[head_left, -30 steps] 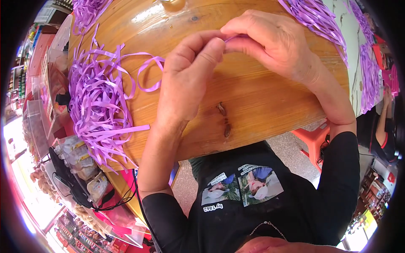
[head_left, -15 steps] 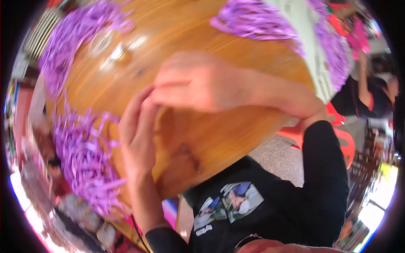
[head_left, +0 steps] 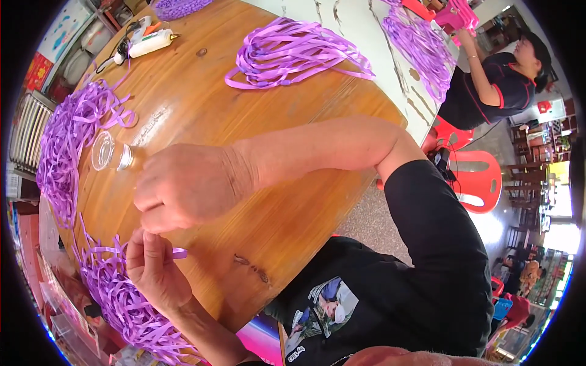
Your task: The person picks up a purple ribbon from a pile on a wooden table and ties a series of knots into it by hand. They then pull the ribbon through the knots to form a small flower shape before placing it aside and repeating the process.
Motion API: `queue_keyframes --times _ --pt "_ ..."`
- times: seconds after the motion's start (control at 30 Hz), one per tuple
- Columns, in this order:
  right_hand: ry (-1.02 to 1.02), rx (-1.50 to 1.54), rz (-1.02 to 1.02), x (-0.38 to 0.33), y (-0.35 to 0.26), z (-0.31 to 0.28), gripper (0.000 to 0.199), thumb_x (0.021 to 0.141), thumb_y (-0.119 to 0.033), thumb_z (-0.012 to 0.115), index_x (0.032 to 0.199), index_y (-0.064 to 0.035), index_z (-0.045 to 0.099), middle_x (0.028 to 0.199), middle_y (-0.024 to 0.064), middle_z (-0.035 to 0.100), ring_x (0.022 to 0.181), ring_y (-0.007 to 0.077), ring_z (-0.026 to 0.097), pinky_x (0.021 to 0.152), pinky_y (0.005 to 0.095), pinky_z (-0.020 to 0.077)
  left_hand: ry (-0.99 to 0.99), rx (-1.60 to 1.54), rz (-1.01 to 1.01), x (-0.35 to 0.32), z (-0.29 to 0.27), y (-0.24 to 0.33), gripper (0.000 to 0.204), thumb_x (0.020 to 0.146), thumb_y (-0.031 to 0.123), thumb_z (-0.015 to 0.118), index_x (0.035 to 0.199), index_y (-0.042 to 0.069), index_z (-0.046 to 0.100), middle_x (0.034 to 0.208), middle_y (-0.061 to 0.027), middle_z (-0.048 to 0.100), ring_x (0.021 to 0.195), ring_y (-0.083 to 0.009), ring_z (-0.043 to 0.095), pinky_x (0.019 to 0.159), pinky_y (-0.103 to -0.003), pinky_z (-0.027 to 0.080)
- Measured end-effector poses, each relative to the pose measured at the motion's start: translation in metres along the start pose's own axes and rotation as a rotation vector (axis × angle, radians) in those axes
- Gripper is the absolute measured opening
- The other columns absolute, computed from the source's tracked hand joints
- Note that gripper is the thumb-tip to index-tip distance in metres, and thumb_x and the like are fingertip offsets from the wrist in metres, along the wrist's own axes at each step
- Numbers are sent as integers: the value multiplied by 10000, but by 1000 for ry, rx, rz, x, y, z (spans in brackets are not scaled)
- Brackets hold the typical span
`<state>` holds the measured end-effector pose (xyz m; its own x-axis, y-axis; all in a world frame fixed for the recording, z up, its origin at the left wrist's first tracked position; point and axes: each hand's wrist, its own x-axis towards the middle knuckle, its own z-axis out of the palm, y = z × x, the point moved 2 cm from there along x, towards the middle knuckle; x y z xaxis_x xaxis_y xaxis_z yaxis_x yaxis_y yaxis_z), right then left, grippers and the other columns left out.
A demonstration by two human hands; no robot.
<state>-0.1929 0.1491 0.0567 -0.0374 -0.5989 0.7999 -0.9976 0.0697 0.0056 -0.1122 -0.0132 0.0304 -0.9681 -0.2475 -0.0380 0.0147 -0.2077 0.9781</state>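
My right hand is closed, its fingertips bent down over the left part of the wooden table. Whatever it grips is hidden behind its fingers. Just below, my left hand pinches thumb and fingers together, its tips meeting those of the right hand. A short end of purple ribbon sticks out beside the left thumb. Close behind the left hand lies a tangled heap of purple ribbons. A small clear plastic cup is beyond the right hand.
More purple ribbons lie in a far-left heap, a looped bundle and a bundle on the white table. A glue gun rests at the back. Red stools and another person are at right.
Both hands have moved left and nearer to me, staying together at the fingertips. My view has shifted, bringing the glue gun and more of the other person into sight.
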Motion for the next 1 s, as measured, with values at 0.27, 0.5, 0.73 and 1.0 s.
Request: queue_keyframes --times 0.27,0.5,0.73,1.0 --pt "29 154 213 27 39 16 106 818 -187 617 798 -84 628 768 59 605 702 237 601 589 345 474 237 77 52 3 -28 16 114 858 81 619 906 -21 636 595 22 491 471 -27 382 422 -167 274" --pt "-8 97 353 65 110 23 138 783 -144 643 829 -14 653 871 150 604 825 296 578 731 383 455 267 45 135 1 -32 21 106 840 101 667 883 4 670 655 50 551 514 -4 403 428 -156 275" --pt "-707 -358 436 98 125 76 144 738 -146 607 846 -95 686 810 126 659 791 314 629 659 412 484 272 24 106 3 -35 20 99 850 80 642 878 -13 661 624 54 512 483 2 355 410 -162 221" --pt "-655 -213 555 87 140 100 122 651 -117 586 697 -43 671 612 145 609 553 298 601 518 406 464 250 15 176 1 -36 19 90 850 81 640 877 -2 660 804 -39 646 496 -5 354 424 -157 236"
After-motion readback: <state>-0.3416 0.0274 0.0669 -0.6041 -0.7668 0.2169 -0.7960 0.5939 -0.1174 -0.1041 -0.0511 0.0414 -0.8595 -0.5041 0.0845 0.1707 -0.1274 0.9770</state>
